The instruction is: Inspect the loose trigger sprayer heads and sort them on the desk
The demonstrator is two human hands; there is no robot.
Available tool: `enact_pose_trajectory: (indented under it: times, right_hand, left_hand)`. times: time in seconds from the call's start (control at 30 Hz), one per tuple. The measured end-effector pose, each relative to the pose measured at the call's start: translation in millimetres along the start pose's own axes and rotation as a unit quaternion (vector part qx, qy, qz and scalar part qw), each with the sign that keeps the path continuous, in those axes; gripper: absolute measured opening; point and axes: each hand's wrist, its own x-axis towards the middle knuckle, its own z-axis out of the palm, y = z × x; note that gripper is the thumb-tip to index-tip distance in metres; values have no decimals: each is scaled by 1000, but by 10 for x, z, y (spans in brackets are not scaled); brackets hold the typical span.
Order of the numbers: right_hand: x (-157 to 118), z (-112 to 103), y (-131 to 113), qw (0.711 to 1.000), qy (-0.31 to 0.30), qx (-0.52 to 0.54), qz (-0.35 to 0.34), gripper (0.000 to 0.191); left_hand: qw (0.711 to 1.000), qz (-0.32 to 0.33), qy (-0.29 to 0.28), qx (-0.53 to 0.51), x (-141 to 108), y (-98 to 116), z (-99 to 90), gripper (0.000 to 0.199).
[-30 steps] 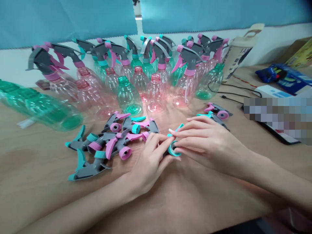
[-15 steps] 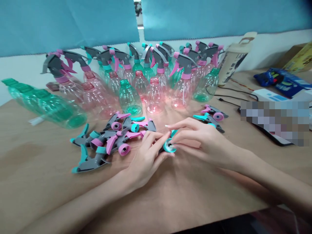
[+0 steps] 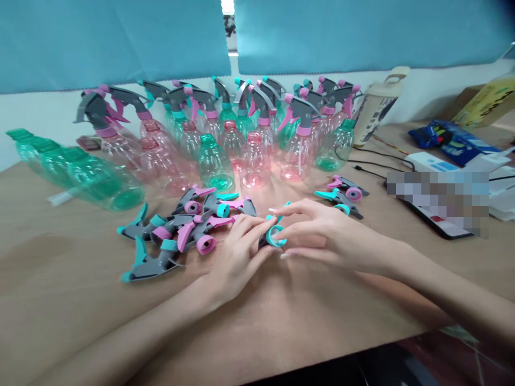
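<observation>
My left hand [image 3: 237,254] is closed around a grey spray trigger head with a teal collar [image 3: 276,236], its round opening turned toward me. My right hand [image 3: 332,230] is at the collar with its fingers apart; one fingertip reaches to the opening and the thumb stands clear below. Most of the sprayer's grey body is hidden behind my left fingers. Just left of my hands lies a pile of loose spray heads [image 3: 193,222], grey with pink or teal parts. To the right, behind my right hand, are a pink-collared spray head [image 3: 353,193] and a teal-collared one [image 3: 341,206].
Several pink and green bottles stand behind, many with spray heads; an uncapped green bottle [image 3: 216,166] is among them. Green bottles [image 3: 100,179] stand at left. On the right are a beige tumbler [image 3: 376,110], black cables, a blue packet [image 3: 462,142] and a partly blurred device [image 3: 434,214].
My right thumb has moved down off the collar and the fingers have spread. The collar has turned slightly, showing more of its opening. The camera view has shifted a little.
</observation>
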Motion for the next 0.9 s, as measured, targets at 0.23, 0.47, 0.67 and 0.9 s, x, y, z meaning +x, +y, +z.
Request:
enact_pose_trajectory:
  times: [0.23,0.47,0.67,0.9]
  right_hand:
    - [-35,147,-33,993,103,22,52,28]
    - [-2,334,-234,972,92,133,168,25]
    - [-58,236,-207,970,132,131,153,22]
    - [-597,-284,-26,952,213,56,213,24]
  left_hand:
    - [998,-25,51,-5,-17,31,33,43]
    - [995,45,89,11,-39,20,54,26]
    - [993,55,94,36,-22,68,-15,42]
    - [996,18,67,55,1,69,-82,21]
